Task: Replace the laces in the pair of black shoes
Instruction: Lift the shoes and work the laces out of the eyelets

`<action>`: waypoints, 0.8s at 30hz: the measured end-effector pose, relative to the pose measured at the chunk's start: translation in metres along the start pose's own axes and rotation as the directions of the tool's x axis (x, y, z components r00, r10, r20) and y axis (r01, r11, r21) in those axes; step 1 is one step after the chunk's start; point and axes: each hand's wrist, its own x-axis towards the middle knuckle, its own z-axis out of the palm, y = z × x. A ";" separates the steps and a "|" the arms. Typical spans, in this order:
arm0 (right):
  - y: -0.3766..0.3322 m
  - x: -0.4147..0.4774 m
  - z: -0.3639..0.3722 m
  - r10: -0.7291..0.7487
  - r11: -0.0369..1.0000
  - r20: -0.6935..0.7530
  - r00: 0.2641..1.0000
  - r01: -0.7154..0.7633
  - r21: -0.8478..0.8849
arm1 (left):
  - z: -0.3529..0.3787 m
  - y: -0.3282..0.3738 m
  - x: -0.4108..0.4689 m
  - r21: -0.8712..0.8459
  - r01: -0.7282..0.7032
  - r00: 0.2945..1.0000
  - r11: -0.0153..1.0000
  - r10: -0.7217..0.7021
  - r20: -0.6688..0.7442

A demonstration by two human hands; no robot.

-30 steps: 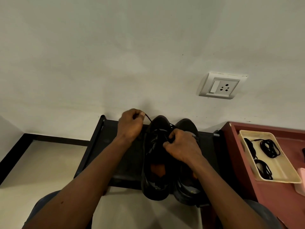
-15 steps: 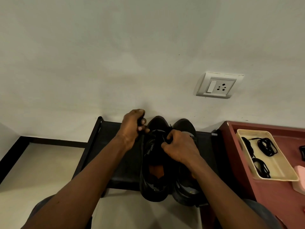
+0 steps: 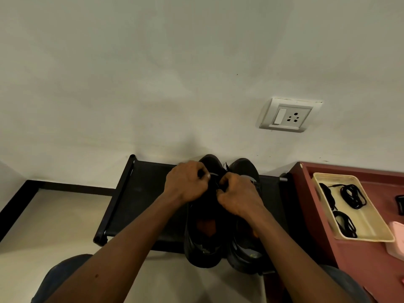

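Two black shoes stand side by side on a low black rack (image 3: pixel 140 200), toes toward the wall: the left shoe (image 3: pixel 203 243) and the right shoe (image 3: pixel 247 248). Both my hands are over the lacing area of the left shoe. My left hand (image 3: pixel 185 184) has its fingers curled and pinches the black lace at the shoe's front. My right hand (image 3: pixel 237 196) is curled too, pinching the lace close beside it. The lace itself is mostly hidden under my fingers.
A cream tray (image 3: pixel 371 221) with coiled black laces (image 3: pixel 353 196) lies on a reddish-brown cabinet top (image 3: pixel 360 265) at the right. A pink object (image 3: pixel 397 235) sits beside the tray. A wall socket (image 3: pixel 286 115) is above. Pale floor lies left of the rack.
My left hand has come down and to the right from its raised pull, closing in beside my right hand over the left shoe. The right hand has stayed on the lacing.
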 end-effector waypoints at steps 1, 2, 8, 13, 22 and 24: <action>0.000 0.000 0.000 -0.001 1.000 0.000 1.000 0.001 0.002 | -0.004 -0.002 0.001 -0.058 0.026 0.999 0.998 -0.028 -0.033; 0.000 0.000 -0.001 0.001 1.000 -0.001 1.000 -0.001 0.003 | -0.008 -0.005 0.003 -0.127 0.049 0.996 0.991 -0.057 -0.063; -0.001 -0.001 0.000 0.003 1.000 -0.017 1.000 -0.003 0.008 | -0.028 -0.024 0.015 -0.562 0.155 0.922 0.812 -0.323 -0.213; -0.001 -0.001 0.001 0.005 1.000 -0.022 1.000 -0.005 -0.014 | -0.034 -0.024 0.018 -0.798 0.205 0.858 0.566 -0.496 -0.131; -0.004 0.000 0.001 0.016 1.000 -0.007 1.000 -0.016 -0.023 | -0.022 0.000 0.009 -0.898 0.296 0.944 0.326 -0.246 0.221; -0.003 0.000 0.001 0.014 1.000 0.000 1.000 -0.014 -0.025 | -0.017 -0.003 0.008 -0.644 0.165 0.986 0.747 -0.140 0.091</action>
